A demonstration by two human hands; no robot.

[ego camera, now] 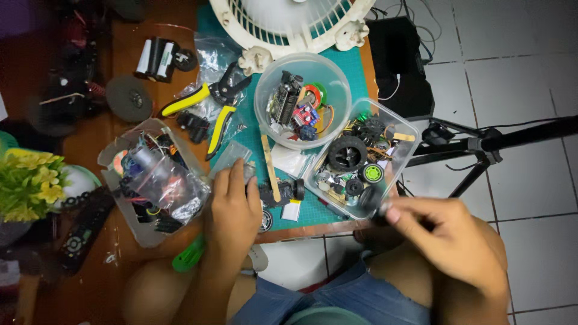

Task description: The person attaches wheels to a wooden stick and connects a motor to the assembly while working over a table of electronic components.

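Holding wheels, seemingly: rectangular tub [404,139]; round tub [337,78], electronics

A crumpled clear plastic bag [212,60] lies at the bench's upper middle, under yellow-handled pliers. A second clear bag [162,177] fills the left open tray.

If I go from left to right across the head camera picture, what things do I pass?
Yellow flowers → remote control → clear box of wires → left hand → round tub of parts → square box of wheels → right hand, holding a small black wheel → tripod.
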